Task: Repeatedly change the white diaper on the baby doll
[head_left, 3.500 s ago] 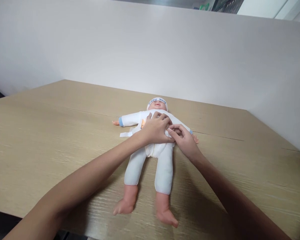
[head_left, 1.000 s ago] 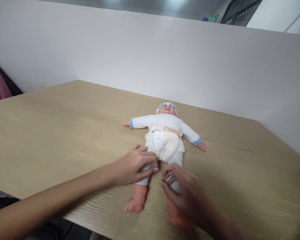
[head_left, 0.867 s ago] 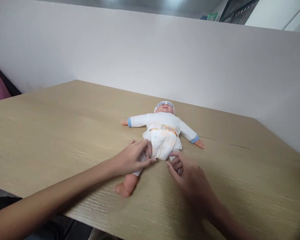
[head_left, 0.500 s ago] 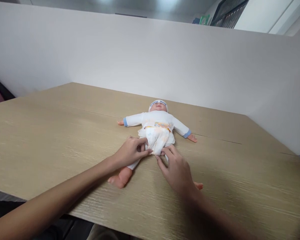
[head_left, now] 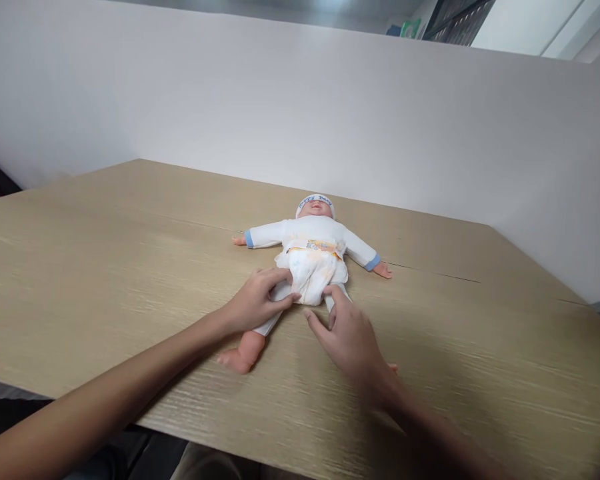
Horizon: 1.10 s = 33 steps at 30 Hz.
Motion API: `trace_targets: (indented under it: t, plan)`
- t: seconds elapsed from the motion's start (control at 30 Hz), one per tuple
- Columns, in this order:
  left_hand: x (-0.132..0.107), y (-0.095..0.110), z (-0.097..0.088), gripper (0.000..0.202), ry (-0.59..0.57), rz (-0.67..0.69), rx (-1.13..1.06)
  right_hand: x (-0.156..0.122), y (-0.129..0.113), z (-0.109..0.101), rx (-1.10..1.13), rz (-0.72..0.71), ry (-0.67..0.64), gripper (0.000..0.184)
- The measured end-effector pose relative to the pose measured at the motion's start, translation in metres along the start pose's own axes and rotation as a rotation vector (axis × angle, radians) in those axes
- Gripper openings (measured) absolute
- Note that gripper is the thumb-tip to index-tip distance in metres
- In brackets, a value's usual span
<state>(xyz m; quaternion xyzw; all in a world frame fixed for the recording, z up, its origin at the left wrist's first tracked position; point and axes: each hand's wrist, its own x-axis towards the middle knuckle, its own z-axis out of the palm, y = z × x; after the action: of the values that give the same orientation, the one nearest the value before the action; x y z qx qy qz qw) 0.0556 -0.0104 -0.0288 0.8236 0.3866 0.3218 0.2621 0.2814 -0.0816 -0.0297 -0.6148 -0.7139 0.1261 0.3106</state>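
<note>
A baby doll (head_left: pixel 316 230) lies on its back with its head away from me. It has a white top with blue cuffs and a lettered white headband. A white diaper (head_left: pixel 310 270) with an orange patterned waistband is around its hips, over white trousers. My left hand (head_left: pixel 260 298) is at the diaper's left leg edge, thumb and forefinger apart and touching it. My right hand (head_left: pixel 347 333) is by the diaper's lower right edge, its forefinger against the edge and its thumb spread away. That hand and forearm hide most of the doll's leg on the right.
The doll lies on a wooden table (head_left: pixel 130 267) with a thin seam across it. Behind the table stands a pale partition (head_left: pixel 280 107). The table's near edge runs along the bottom of the view, with dark shapes below it.
My right thumb has moved away from the diaper, so that hand's fingers are wider apart. My left fingers have spread and eased off the leg edge. The view has shifted slightly.
</note>
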Motion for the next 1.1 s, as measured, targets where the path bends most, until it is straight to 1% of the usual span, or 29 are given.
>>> trace_targets:
  t: [0.1,0.2,0.3,0.37,0.4,0.47,0.57,0.63,0.67,0.73,0.83,0.93,1.0,1.1]
  plan:
    - [0.0,-0.004,0.002,0.027,0.005,-0.093,-0.099,0.006,0.003,-0.003,0.123,0.094,0.042,0.033]
    - [0.0,-0.01,0.006,0.037,0.059,-0.169,-0.363,0.01,0.008,-0.012,0.23,0.141,0.075,0.039]
    - [0.001,-0.015,0.011,0.054,0.112,-0.307,-0.655,0.011,0.013,-0.021,0.258,0.161,0.084,0.036]
    - [0.001,-0.015,0.012,0.062,0.114,-0.401,-0.767,0.011,0.014,-0.026,0.257,0.163,0.067,0.033]
    - [0.001,-0.015,0.011,0.064,0.109,-0.43,-0.781,0.011,0.014,-0.027,0.25,0.159,0.056,0.032]
    - [0.0,-0.013,0.009,0.061,0.095,-0.433,-0.729,0.011,0.013,-0.028,0.227,0.139,0.034,0.03]
    - [0.001,-0.01,0.006,0.047,0.037,-0.362,-0.538,0.014,0.008,-0.025,0.195,0.083,-0.01,0.028]
    - [0.003,-0.008,0.004,0.045,-0.019,-0.333,-0.464,0.016,0.006,-0.023,0.184,0.037,-0.037,0.027]
    - [0.004,-0.007,0.004,0.046,-0.041,-0.336,-0.467,0.017,0.005,-0.021,0.185,0.025,-0.042,0.027]
    - [0.006,-0.005,0.003,0.049,-0.066,-0.365,-0.553,0.018,0.006,-0.02,0.206,0.042,-0.04,0.028]
    - [0.006,-0.005,0.002,0.052,-0.073,-0.418,-0.729,0.018,0.01,-0.021,0.277,0.161,-0.062,0.034]
    - [0.004,-0.008,0.001,0.049,-0.063,-0.466,-0.827,0.016,0.015,-0.022,0.343,0.257,-0.082,0.04]
    - [0.003,-0.01,0.001,0.047,-0.048,-0.482,-0.874,0.013,0.016,-0.022,0.343,0.255,-0.061,0.042]
    - [0.001,-0.012,-0.001,0.042,-0.036,-0.476,-0.944,0.003,0.013,-0.024,0.273,0.177,-0.02,0.045]
